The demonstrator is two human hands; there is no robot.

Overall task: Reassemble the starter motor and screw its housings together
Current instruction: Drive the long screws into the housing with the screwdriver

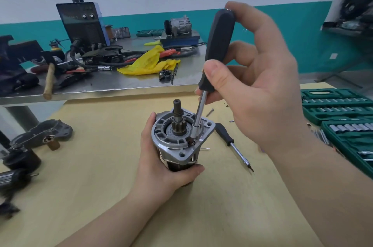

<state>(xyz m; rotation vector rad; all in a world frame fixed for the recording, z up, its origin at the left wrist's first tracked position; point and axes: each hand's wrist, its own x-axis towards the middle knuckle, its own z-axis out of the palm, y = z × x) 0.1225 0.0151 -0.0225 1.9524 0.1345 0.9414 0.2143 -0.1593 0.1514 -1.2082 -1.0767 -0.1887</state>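
The starter motor [179, 141] stands upright on the wooden table [101, 176], its silver end housing and pinion gear facing up. My left hand [159, 168] grips its dark body from the left. My right hand [250, 77] holds a black-handled screwdriver [219, 48] by the handle. The driver's metal shaft slants down, and its tip sits on a screw in the housing's front right side. A loose screw [210, 112] lies just behind the motor.
A second black-handled screwdriver [232, 143] lies right of the motor. Green socket set cases [341, 117] fill the right edge. Another housing [46, 133] and dark motor parts [18, 168] sit at the left. A cluttered steel bench [113, 83] stands behind.
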